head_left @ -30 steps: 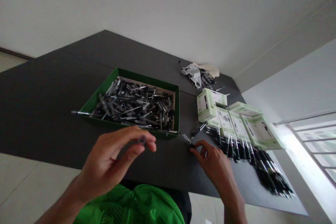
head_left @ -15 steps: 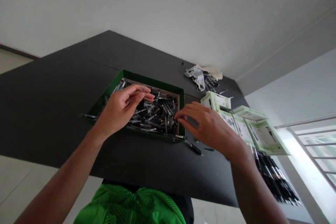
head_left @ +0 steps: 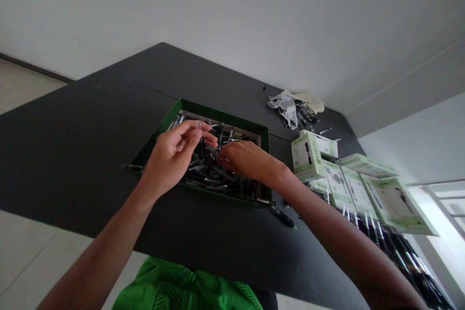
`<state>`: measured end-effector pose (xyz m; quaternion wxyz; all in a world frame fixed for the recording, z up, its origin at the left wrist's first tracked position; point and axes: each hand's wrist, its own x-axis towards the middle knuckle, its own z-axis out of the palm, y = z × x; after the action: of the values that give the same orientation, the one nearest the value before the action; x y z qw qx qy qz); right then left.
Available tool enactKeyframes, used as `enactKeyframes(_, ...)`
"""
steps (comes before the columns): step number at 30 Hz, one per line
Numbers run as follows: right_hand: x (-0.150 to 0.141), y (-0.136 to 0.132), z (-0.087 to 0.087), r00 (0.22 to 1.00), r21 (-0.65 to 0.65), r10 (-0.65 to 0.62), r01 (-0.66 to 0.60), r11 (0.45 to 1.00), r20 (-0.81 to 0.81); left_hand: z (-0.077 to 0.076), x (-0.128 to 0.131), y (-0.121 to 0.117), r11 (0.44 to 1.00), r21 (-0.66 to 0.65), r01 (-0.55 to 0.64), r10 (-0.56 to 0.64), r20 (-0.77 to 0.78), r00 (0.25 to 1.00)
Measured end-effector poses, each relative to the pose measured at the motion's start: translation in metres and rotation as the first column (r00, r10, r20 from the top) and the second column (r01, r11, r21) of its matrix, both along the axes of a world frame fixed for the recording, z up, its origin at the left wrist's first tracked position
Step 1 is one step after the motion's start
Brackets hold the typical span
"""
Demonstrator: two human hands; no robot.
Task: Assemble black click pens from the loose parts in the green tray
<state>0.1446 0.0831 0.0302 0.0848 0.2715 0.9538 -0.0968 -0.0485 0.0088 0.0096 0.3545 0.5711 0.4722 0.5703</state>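
Left hand [head_left: 178, 152] pinches a clear cap [head_left: 198, 126]; right hand [head_left: 247, 160] over green box [head_left: 225, 115], centre, grip hidden, can't tell. Pens [head_left: 403, 252] laid out near right; plenty of loose pens [head_left: 207, 182] left in box.

Looks like plain workroom or office; can't tell which from here. Long dark tabletop [head_left: 101, 155] against pale wall [head_left: 236, 19], light tiled floor [head_left: 29, 252], barred window [head_left: 450, 203] at right. Pens in bulk: green box [head_left: 236, 121] full, printed pen cartons [head_left: 337, 184] beside.
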Motion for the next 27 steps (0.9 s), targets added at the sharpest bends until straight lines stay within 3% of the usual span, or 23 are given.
enactKeyframes(6,-0.003,0.002,-0.008,0.992,-0.086,0.067,-0.077,0.993,-0.11,-0.002,-0.002,0.0,1.0,0.001,-0.018,0.018,0.018,1.0)
enactKeyframes(11,-0.002,0.0,-0.017,0.992,-0.071,0.061,-0.069,0.995,-0.111,-0.002,-0.002,-0.001,1.0,0.01,-0.024,0.024,0.02,1.0)
enactKeyframes(16,0.009,0.003,-0.006,0.991,0.001,0.045,-0.046,0.999,-0.127,0.0,-0.002,-0.001,0.999,0.027,-0.045,0.045,0.002,0.999)
enactKeyframes(21,0.027,0.006,0.009,0.97,0.005,-0.078,0.082,0.997,-0.231,0.0,-0.001,0.0,1.0,-0.011,-0.026,0.026,-0.036,0.999)
enactKeyframes(27,0.039,0.007,0.014,0.841,-0.025,-0.084,0.083,0.996,-0.534,0.0,0.0,0.001,1.0,-0.019,-0.014,0.013,-0.061,0.998)
